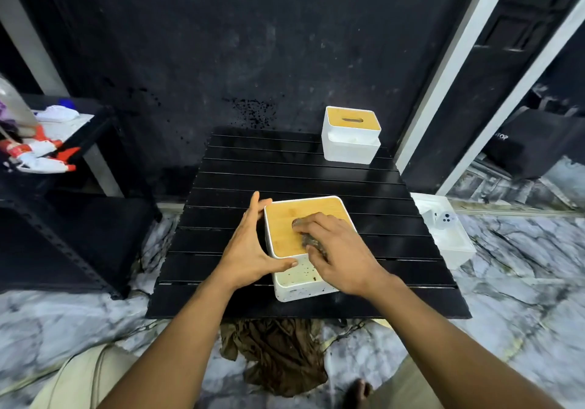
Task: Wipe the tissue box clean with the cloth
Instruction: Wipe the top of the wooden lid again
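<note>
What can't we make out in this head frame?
- Cloth: mostly hidden under the right hand; its size and fold are unknown.
- Near box: the lid slot is covered by the right hand and cloth; the left wall is behind the left hand.
- Specks in its front tray: too small to identify.
- Far box: cleanliness unclear, too small.
- Shelf items: cut off by the left edge and blurred.

**Person: visible body and clothing**

Two forearms, bare to the frame edge, no sleeves, watch or rings visible. Left hand [250,247] and right hand [340,252] bare, ungloved. Light khaki trousers [82,380] on both legs at the lower corners. One bare foot [357,393], toes showing.
</note>
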Demonstrator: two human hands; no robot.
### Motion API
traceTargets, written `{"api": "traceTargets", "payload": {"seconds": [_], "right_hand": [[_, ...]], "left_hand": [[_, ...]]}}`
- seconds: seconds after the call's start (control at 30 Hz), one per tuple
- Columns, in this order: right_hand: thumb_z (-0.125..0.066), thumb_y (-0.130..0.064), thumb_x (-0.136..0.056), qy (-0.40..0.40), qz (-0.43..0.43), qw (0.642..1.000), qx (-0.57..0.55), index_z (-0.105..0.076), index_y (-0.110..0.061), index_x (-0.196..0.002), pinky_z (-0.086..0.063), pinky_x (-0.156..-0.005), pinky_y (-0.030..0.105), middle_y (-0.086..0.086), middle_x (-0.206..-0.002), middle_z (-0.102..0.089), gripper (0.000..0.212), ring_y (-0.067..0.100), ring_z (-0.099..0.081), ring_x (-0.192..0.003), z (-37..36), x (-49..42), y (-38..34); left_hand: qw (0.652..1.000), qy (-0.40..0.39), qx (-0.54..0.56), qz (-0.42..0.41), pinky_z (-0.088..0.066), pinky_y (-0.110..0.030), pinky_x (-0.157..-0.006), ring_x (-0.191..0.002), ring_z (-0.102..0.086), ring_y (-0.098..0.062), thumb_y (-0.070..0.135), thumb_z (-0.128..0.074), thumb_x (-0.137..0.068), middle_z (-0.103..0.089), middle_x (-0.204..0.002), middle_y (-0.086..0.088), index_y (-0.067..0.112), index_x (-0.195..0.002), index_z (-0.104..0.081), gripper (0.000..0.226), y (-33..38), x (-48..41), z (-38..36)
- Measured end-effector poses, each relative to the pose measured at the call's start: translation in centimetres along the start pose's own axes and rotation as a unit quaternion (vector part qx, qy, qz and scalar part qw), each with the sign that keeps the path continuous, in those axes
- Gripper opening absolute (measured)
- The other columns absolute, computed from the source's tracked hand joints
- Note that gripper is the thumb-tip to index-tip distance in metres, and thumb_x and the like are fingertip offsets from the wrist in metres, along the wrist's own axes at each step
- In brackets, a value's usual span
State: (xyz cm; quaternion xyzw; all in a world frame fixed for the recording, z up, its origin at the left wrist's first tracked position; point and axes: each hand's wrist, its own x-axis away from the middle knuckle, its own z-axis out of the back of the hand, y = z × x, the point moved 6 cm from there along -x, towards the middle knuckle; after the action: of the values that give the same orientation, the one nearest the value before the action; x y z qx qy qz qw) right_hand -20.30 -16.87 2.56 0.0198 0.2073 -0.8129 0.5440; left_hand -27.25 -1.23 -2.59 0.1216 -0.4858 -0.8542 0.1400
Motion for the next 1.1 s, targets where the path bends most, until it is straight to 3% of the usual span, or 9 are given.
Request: {"api": "traceTargets", "payload": {"seconds": [0.07, 0.17, 0.23, 0.47, 0.6, 0.73, 0.83, 0.97, 1.1], "right_hand": [[-0.049, -0.017, -0.091, 0.024, -0.030, 0.998, 0.055, -0.057, -0.024, -0.125, -0.040, -0.094, 0.031, -0.007, -0.118, -0.055, 0.035, 0.015, -0.051, -0.107, 0.4, -0.8, 1.3], [-0.047, -0.013, -0.094, 0.125, -0.227, 0.962, 0.084, -0.058, -0.017, -0.120, -0.040, -0.094, 0.036, 0.000, -0.122, -0.050, 0.029, 0.023, -0.049, -0.111, 1.3, -1.4, 4.7], [-0.046, -0.010, -0.093, 0.137, -0.267, 0.951, 0.077, -0.057, -0.013, -0.117, -0.040, -0.096, 0.038, 0.003, -0.126, -0.049, 0.027, 0.025, -0.049, -0.114, 0.9, -1.7, 4.7], [-0.045, -0.033, -0.086, 0.069, -0.249, 0.942, 0.213, -0.063, -0.017, -0.108, -0.040, -0.082, 0.039, 0.000, -0.106, -0.052, 0.033, 0.022, -0.051, -0.097, 0.5, 0.2, 0.1], [-0.038, -0.030, -0.081, 0.044, -0.097, 0.993, 0.054, -0.063, -0.023, -0.103, -0.039, -0.089, 0.036, -0.006, -0.107, -0.052, 0.034, 0.018, -0.050, -0.101, -0.9, -0.3, -3.2], [-0.049, -0.014, -0.091, -0.020, 0.014, 0.994, -0.103, -0.052, -0.019, -0.128, -0.032, -0.101, 0.027, -0.005, -0.128, -0.047, 0.037, 0.014, -0.042, -0.117, -2.8, -2.5, -5.5], [-0.047, -0.022, -0.095, 0.008, -0.013, 1.000, 0.026, -0.045, -0.022, -0.134, -0.034, -0.102, 0.035, -0.005, -0.134, -0.043, 0.039, 0.017, -0.038, -0.122, -2.9, -4.5, -3.6], [-0.048, -0.025, -0.094, 0.054, -0.216, 0.964, 0.148, -0.045, -0.023, -0.134, -0.035, -0.092, 0.040, -0.001, -0.133, -0.042, 0.041, 0.025, -0.040, -0.117, -0.9, -6.1, 1.5], [-0.048, -0.024, -0.094, -0.013, -0.014, 0.998, 0.062, -0.045, -0.022, -0.139, -0.034, -0.100, 0.035, -0.003, -0.138, -0.044, 0.045, 0.019, -0.041, -0.119, -2.6, -6.3, -2.6]], "left_hand": [[1.000, -0.002, 0.006, -0.003, -0.026, -0.028, -0.114, -0.140, -0.026, 0.004, 0.052, -0.091, -0.046, -0.024, -0.151, 0.032, 0.053, -0.148, 0.006, 0.141, -0.1, 0.0, 0.1], [1.000, -0.003, 0.005, 0.002, -0.023, -0.025, -0.112, -0.140, -0.026, 0.005, 0.046, -0.094, -0.048, -0.024, -0.151, 0.034, 0.039, -0.154, 0.005, 0.145, -0.1, -0.1, 0.1], [1.000, 0.000, 0.005, 0.004, -0.024, -0.026, -0.113, -0.140, -0.027, 0.006, 0.047, -0.094, -0.047, -0.025, -0.150, 0.035, 0.036, -0.155, 0.004, 0.146, -0.1, 0.0, 0.0], [1.000, 0.002, 0.016, 0.005, -0.025, -0.028, -0.113, -0.141, -0.026, 0.004, 0.054, -0.092, -0.042, -0.028, -0.147, 0.036, 0.039, -0.153, 0.003, 0.147, -0.4, -0.2, 0.0], [1.000, -0.001, 0.026, -0.007, -0.030, -0.028, -0.113, -0.138, -0.031, 0.006, 0.053, -0.091, -0.045, -0.030, -0.150, 0.029, 0.054, -0.147, 0.001, 0.138, -0.1, -0.2, -0.1], [1.000, -0.016, 0.009, -0.019, -0.037, -0.037, -0.113, -0.135, -0.040, 0.000, 0.040, -0.084, -0.057, -0.031, -0.151, 0.020, 0.078, -0.128, 0.006, 0.120, 0.2, -0.3, 0.2], [1.000, -0.021, 0.019, -0.004, -0.032, -0.029, -0.114, -0.137, -0.034, 0.003, 0.045, -0.090, -0.051, -0.029, -0.152, 0.024, 0.053, -0.148, 0.006, 0.137, 0.4, 0.0, 0.3], [1.000, -0.015, 0.025, 0.009, -0.024, -0.025, -0.114, -0.140, -0.026, 0.005, 0.054, -0.092, -0.043, -0.026, -0.150, 0.031, 0.035, -0.154, 0.009, 0.151, -0.1, 0.2, 0.1], [0.999, -0.011, 0.031, 0.016, -0.025, -0.026, -0.117, -0.143, -0.022, 0.005, 0.050, -0.093, -0.045, -0.020, -0.158, 0.022, 0.032, -0.155, 0.008, 0.150, -0.2, 0.3, -0.1]]}}
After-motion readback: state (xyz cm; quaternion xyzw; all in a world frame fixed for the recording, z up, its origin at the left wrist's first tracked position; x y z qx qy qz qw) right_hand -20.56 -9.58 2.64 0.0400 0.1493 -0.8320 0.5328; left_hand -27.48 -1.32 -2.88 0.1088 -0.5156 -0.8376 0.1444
